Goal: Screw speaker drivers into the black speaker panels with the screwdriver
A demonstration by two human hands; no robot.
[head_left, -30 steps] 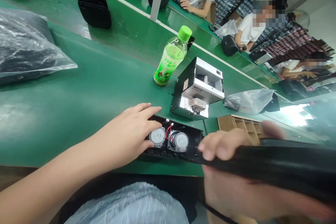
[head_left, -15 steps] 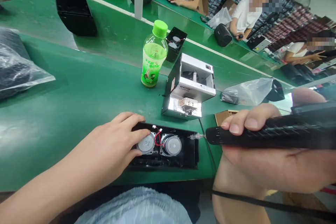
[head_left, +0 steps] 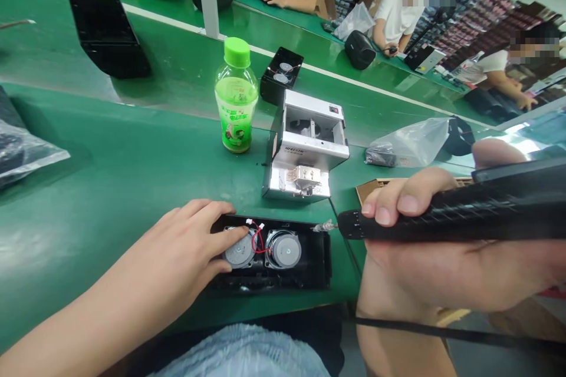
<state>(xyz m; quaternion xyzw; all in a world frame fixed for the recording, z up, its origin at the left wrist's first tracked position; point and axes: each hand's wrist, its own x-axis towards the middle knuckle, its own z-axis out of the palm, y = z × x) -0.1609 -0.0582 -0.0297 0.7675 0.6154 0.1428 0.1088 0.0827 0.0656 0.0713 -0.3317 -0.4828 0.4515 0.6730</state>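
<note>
Our left hand (head_left: 186,241) spread on speaker case (head_left: 287,281), lying along bench edge (head_left: 283,304); our right hand (head_left: 433,271) grips black tool (head_left: 442,224), tip just beside case's end.

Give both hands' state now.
Left hand: open, resting on the speaker housing.
Right hand: closed, holding a screwdriver.

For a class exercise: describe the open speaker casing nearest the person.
On the green workbench, find the silver-and-white machine. The open black speaker casing lies nearer the person, under their left hand, with red wire between two round drivers; a similar casing sits untouched beyond the machine.
</note>
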